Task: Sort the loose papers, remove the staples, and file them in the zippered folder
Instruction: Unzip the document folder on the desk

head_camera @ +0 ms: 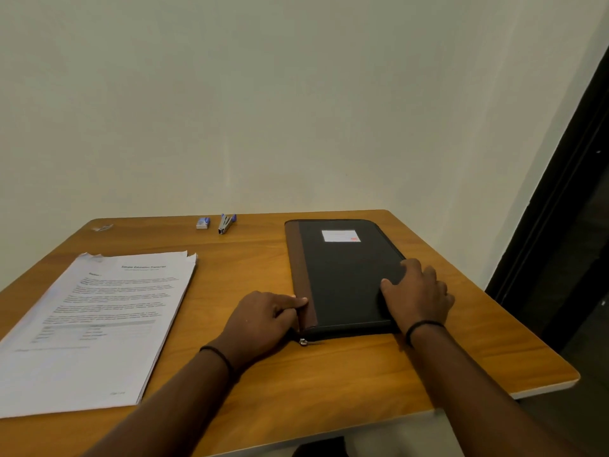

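Right hand point(417, 291) flat on the near right part of the closed black fabric zippered folder point(346, 275), fingers spread and fairly straight, pressing on the cover, holding nothing. Left hand point(263, 319) against the folder's brown spine strip at its near left edge, fingers curled, thumb and forefinger laid on the strip; whether pinching or only touching, cannot tell. Thin black bands on both wrists. Small metal zipper pull point(303, 341) at the folder's near left corner, just below the left hand. White label point(340, 235) on the cover toward the far end. Well to the left, apart from the folder, a stack of white printed papers point(99, 324), lying flat with far corners curled. Along the far edge of the brown wooden table point(329, 374), a blue-handled metal stapler point(226, 223), a small blue-and-white staple box point(203, 223) just beside it, and a small pale object point(103, 227) too blurred to identify near the far left corner. Plain pale wall point(296, 94) behind.
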Action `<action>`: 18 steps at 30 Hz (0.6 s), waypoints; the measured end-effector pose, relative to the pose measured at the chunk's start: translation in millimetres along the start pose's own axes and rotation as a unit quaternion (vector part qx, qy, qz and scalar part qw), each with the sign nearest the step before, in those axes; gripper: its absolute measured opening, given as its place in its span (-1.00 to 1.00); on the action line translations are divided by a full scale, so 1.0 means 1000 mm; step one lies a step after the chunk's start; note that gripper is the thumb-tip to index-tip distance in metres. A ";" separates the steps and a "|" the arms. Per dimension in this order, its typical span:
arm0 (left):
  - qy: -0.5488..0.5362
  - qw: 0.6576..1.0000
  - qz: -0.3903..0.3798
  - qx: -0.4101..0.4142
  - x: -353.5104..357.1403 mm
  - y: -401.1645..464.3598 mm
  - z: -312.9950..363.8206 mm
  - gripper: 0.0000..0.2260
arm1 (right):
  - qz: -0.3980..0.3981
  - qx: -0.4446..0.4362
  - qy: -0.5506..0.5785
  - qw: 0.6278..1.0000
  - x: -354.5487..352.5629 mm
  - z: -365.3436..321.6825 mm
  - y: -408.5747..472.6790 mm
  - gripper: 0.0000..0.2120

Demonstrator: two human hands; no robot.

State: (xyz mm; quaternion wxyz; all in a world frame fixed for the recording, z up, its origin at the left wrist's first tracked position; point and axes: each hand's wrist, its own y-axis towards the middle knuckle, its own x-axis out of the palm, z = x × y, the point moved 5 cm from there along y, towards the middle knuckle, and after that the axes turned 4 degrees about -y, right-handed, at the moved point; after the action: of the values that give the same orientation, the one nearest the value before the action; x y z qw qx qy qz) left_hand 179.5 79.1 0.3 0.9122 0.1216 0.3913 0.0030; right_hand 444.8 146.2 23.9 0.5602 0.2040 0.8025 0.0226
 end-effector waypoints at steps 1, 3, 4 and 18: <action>-0.010 1.000 0.007 0.000 0.000 -0.001 0.001 -0.73 | 0.005 -0.011 -0.006 1.000 -0.004 -0.003 0.001 -0.48; -0.032 0.999 0.022 0.003 -0.001 -0.002 0.001 -0.75 | 0.020 -0.031 -0.009 0.999 -0.015 -0.009 0.003 -0.50; -0.042 0.999 0.034 -0.001 -0.002 -0.001 0.000 -0.76 | 0.029 -0.040 -0.007 0.999 -0.021 -0.013 0.005 -0.50; 0.092 0.984 0.130 -0.073 -0.020 0.001 -0.009 -0.85 | -0.044 -0.054 0.081 0.994 0.018 -0.023 -0.016 -0.63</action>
State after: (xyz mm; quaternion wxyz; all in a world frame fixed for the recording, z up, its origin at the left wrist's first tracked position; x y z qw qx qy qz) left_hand 159.6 79.9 8.5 0.8704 0.1035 0.4534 0.1615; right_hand 414.0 142.6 12.7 0.5043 0.1358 0.8508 0.0577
